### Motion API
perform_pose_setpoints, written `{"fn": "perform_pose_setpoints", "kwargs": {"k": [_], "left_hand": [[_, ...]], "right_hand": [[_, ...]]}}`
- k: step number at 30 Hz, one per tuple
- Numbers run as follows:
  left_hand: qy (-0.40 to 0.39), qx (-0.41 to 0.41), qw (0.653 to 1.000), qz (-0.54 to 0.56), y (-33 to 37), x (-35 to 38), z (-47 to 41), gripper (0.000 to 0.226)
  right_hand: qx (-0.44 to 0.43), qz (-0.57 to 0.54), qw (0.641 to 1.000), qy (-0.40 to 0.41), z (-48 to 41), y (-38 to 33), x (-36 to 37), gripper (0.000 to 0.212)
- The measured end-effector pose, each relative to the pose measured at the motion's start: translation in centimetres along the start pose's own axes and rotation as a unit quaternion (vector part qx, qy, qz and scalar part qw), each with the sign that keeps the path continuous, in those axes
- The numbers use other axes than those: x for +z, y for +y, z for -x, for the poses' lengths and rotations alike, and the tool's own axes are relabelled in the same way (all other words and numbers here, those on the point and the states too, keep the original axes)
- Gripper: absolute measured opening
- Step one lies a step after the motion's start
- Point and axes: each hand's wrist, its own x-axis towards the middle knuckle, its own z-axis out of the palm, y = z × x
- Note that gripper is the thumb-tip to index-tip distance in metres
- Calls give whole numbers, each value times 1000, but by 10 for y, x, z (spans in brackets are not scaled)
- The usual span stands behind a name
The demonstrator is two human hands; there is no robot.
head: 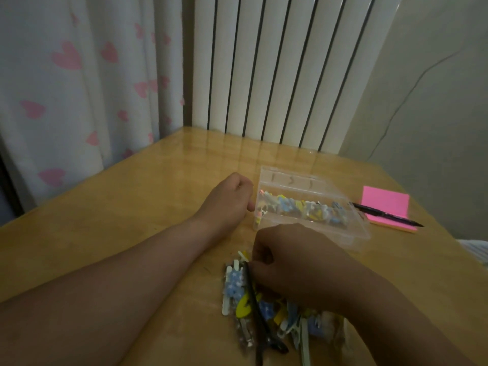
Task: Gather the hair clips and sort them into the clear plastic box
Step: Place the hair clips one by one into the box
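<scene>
A clear plastic box [351, 233] lies open on the wooden table, with several small blue, yellow and white hair clips in its far row. A loose pile of hair clips [253, 307] in blue, yellow, white and black lies near the table's front edge. My left hand [227, 202] rests on the table with curled fingers, touching the box's left end. My right hand [293, 262] sits over the pile with curled fingers, at a long black clip [254, 302]; whether the fingers hold a clip is hidden.
A pink sticky-note pad [383, 204] with a black pen [388, 214] across it lies right of the box. A white radiator [285, 70] stands behind the table, a heart-print curtain [66, 88] to the left. The table [132, 207] has bare wood on its left.
</scene>
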Motion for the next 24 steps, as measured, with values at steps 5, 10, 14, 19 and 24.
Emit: {"fn": "perform_pose_setpoints", "kwargs": {"k": [5, 10, 14, 19, 24], "left_hand": [[-1, 2, 1000, 4, 0, 0, 0, 21], [-13, 2, 1000, -2, 1, -3, 2, 21], [-29, 0, 999, -15, 1, -3, 3, 20], [-25, 0, 999, -22, 3, -4, 5, 20], [-26, 8, 999, -30, 3, -4, 4, 20]], "right_hand": [[-7, -80, 996, 45, 1, 11, -7, 20], [90, -242, 946, 194, -9, 34, -32, 18], [164, -249, 936, 185, -35, 50, -42, 16], [191, -180, 961, 87, -65, 52, -31, 5], [193, -153, 968, 49, -76, 50, -23, 6]]}}
